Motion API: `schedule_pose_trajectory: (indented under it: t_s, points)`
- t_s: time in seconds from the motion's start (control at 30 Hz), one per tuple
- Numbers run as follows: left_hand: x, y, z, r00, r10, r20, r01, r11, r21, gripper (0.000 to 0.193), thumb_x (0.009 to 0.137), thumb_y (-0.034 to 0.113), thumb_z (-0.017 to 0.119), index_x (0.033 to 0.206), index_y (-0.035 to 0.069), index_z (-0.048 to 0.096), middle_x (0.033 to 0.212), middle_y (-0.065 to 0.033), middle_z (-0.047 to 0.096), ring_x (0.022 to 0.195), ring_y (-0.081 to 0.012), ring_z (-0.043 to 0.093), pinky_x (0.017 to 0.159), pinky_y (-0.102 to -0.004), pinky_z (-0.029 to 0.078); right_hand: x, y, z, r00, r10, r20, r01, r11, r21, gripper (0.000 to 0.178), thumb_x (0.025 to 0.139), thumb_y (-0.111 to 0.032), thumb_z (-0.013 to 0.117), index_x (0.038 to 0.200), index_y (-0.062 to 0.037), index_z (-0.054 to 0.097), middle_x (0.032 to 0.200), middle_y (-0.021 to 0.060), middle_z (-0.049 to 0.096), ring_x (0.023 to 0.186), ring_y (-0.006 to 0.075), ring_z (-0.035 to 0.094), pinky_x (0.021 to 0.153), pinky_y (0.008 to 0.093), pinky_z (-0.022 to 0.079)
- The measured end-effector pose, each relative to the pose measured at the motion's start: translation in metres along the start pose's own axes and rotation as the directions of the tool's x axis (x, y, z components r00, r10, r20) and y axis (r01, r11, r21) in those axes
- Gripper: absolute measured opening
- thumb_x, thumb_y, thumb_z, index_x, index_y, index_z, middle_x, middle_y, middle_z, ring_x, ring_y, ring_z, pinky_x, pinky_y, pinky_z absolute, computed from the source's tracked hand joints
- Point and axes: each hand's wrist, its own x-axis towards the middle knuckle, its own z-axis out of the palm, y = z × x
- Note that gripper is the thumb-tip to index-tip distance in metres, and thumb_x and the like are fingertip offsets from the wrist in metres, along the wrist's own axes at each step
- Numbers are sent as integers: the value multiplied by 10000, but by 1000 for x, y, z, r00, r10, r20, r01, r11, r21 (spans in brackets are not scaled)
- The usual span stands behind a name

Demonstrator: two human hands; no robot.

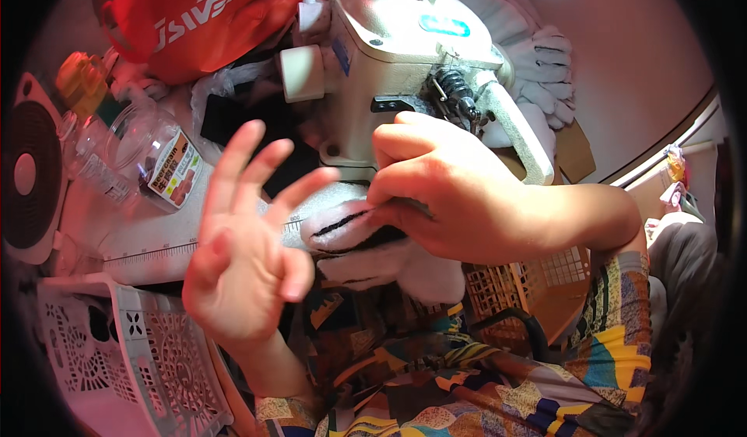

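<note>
Pinched the fluffy white fabric piece with a black slit [325, 239] by its right end in the bare right hand [440, 188], nearside of the boxy cream metal machine [355, 75]. Spread the bare left hand [247, 270] wide, apparently empty. Seemed best to steady the free left end.

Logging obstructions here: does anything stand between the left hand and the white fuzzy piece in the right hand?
Nothing visible stands between the open left hand and the white fuzzy piece. The right hand pinches that piece's right end, on the far side.
</note>
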Motion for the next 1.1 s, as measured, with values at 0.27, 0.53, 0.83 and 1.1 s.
schedule_pose_trajectory:
  t_s: [0.27,0.53,0.83,1.1]
  points:
    - [1,-39,26,997,35,65,-72,639,766,672,713,-84,477,1376,-54,369,1153,-191,537,1002,-219,584,738,-290,521,3,0,0,996,48,76,-45,998,-40,136,748,-151,671,695,-31,633,816,114,554,851,309,566,747,404,470]
    - [12,-42,28,930,186,318,-325,7,946,367,689,-58,688,1048,-50,615,877,-152,600,803,-320,563,708,-386,469,-6,-3,-35,993,114,14,-113,991,-69,101,769,-58,697,858,-84,655,807,74,539,818,270,558,671,366,452]
    - [21,-38,24,914,218,343,-364,63,929,202,708,-68,710,899,-11,678,751,-98,581,692,-251,535,614,-346,443,-11,4,-42,982,31,186,30,949,-314,83,705,-131,721,730,-103,647,827,25,505,855,249,495,732,383,407]
    - [26,-41,25,942,182,281,-311,169,935,238,685,-57,734,917,-16,697,693,-80,531,654,-224,504,572,-329,414,-8,11,-36,980,15,200,36,968,-249,128,717,-159,721,688,-97,613,823,16,492,851,255,484,706,392,399]
